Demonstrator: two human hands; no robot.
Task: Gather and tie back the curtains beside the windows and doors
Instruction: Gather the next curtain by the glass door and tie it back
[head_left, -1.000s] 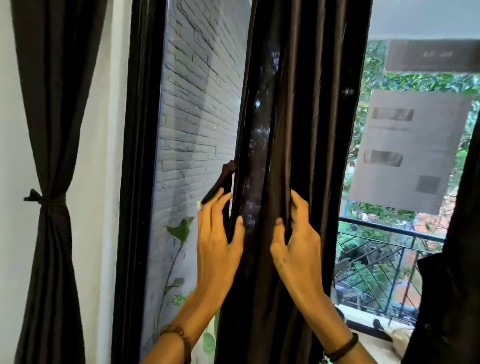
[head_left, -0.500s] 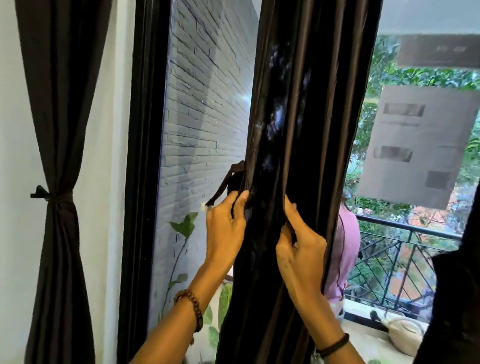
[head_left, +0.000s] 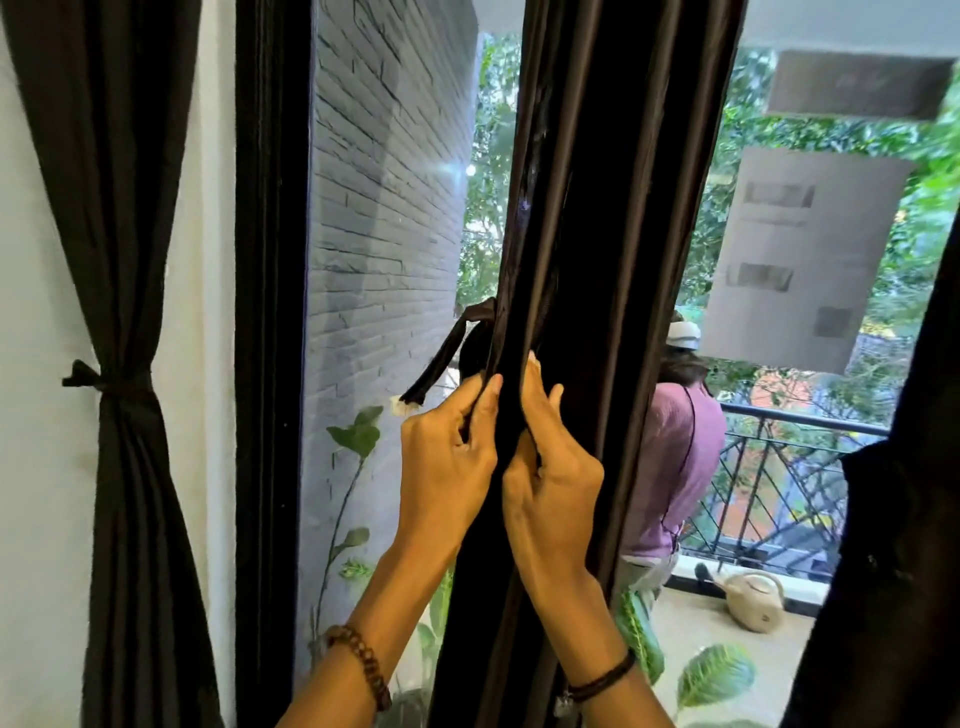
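Observation:
A dark brown curtain (head_left: 597, 208) hangs gathered in front of the glass at the centre. My left hand (head_left: 447, 457) and my right hand (head_left: 550, 467) sit side by side on its front, both with fingers curled and pinching folds of the fabric. A dark tie-back strap (head_left: 441, 364) with a frayed white end sticks out to the left, just above my left hand. At the far left a second dark curtain (head_left: 119, 208) hangs tied at its waist with a knotted band (head_left: 104, 384).
A black door frame (head_left: 270, 312) stands between the two curtains. Another dark curtain (head_left: 893, 571) fills the right edge. Through the glass, a person in a pink top (head_left: 675, 467) stands at a balcony railing (head_left: 779, 467), with a watering can (head_left: 753, 603) on the floor and green plants (head_left: 717, 675).
Both hands have come together at the curtain's middle and curled onto its folds. The curtain has bunched narrower, uncovering more glass and the person on the balcony.

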